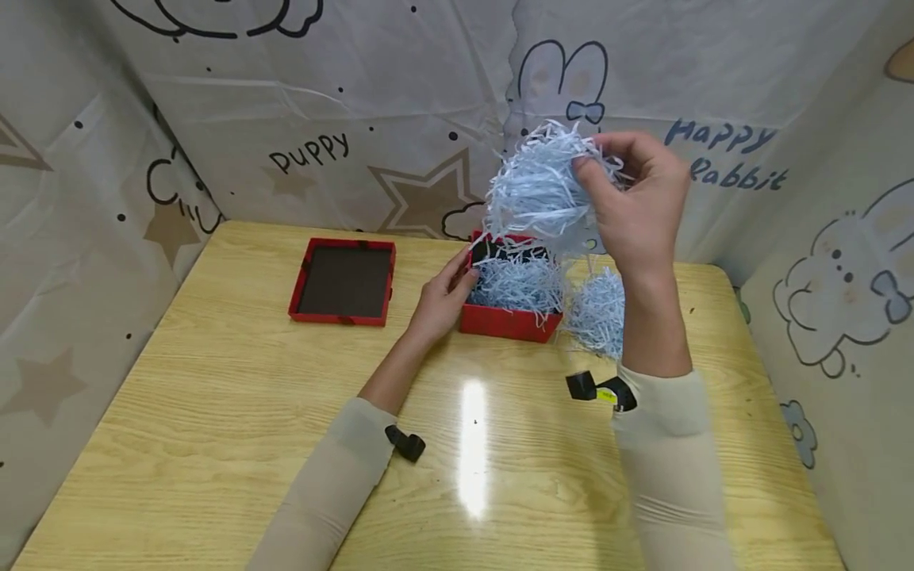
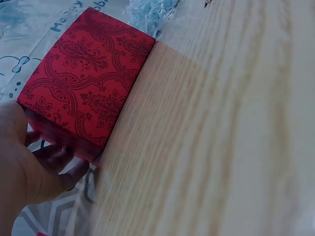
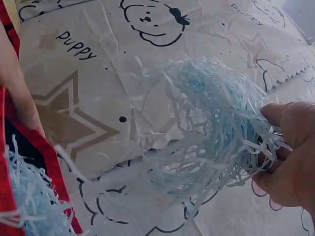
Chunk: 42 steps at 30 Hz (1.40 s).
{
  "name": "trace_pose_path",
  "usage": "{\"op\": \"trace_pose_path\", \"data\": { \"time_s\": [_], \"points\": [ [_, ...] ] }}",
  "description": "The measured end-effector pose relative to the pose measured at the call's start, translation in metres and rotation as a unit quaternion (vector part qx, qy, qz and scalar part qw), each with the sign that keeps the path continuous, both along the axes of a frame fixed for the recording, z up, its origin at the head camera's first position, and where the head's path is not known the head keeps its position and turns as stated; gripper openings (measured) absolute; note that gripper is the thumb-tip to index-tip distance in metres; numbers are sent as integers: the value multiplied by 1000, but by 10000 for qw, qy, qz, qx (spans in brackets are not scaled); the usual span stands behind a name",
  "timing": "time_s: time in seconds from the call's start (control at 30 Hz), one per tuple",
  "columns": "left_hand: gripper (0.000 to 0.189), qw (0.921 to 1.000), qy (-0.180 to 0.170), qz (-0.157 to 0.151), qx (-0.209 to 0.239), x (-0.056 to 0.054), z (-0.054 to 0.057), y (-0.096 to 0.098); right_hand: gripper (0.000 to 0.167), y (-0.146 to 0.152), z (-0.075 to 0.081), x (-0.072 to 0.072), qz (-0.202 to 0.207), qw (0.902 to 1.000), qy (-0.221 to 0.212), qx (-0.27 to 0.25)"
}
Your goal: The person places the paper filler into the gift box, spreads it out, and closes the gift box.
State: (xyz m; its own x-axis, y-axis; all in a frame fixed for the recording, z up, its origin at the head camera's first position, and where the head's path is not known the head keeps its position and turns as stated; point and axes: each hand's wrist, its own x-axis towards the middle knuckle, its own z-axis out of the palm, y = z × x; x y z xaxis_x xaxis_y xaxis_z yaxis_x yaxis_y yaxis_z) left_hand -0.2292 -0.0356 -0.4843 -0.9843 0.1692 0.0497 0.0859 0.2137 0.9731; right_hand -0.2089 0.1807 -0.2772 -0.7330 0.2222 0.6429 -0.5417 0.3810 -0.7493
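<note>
My right hand (image 1: 643, 190) pinches a fluffy clump of pale blue shredded paper (image 1: 535, 186) between thumb and fingers, raised above a red box (image 1: 507, 323). In the right wrist view, loose strands of the clump (image 3: 211, 118) spread out from the fingertips. The open box, black inside, holds more shredded paper (image 1: 517, 284). My left hand (image 1: 440, 301) grips the left side of the box, thumb at the rim and fingers along the outer wall. Dark ornate patterning covers the red front of the box (image 2: 88, 69) in the left wrist view.
Right of the box lies another pile of shredded paper (image 1: 600, 313), partly hidden by the right forearm. A red-rimmed lid (image 1: 343, 281) with a dark inside lies to the left on the wooden table (image 1: 214, 412). Printed cloth (image 1: 414, 103) hangs behind and at both sides.
</note>
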Motion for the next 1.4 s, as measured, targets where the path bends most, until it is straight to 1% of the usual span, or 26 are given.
{"op": "trace_pose_path", "data": {
  "time_s": [0.07, 0.17, 0.33, 0.47, 0.57, 0.63, 0.7, 0.83, 0.93, 1.1, 1.4],
  "points": [
    [57, 10000, 61, 3, -17, 0, 0, 0, 13, -4, 0, 0, 68, 10000, 45, -37],
    [56, 9998, 176, -10, -23, 0, 1, 1, 12, -10, 1, 3, 115, 9999, -38, -115],
    [55, 9998, 199, 21, -53, -1, 1, 2, 12, -18, 1, 14, 90, 9991, -388, -176],
    [55, 9998, 174, 50, -79, -1, 0, 2, 14, -18, -4, 19, 173, 9978, -607, -205],
    [56, 9998, 166, 12, -64, 0, 0, 2, 15, -15, -12, 17, 303, 9971, -654, -225],
    [55, 9999, 124, -10, -49, 1, 1, 1, 16, -10, -20, 13, 355, 9968, -659, -267],
    [55, 9999, 71, 8, -101, 2, 2, 1, 17, -5, -28, 8, 314, 9968, -683, -256],
    [56, 9999, -54, 24, -150, 2, 3, 0, 19, 4, -44, 2, 222, 9953, -899, -271],
    [58, 9999, -85, 7, -134, 2, 2, 0, 20, 7, -52, 2, 293, 9938, -1025, -329],
    [58, 9999, -88, -25, -119, 2, 2, 0, 19, 11, -62, 4, 406, 9923, -1075, -467],
    [60, 9998, -126, -12, -154, 2, 2, 1, 19, 22, -80, 5, 346, 9889, -1279, -673]
  ]
}}
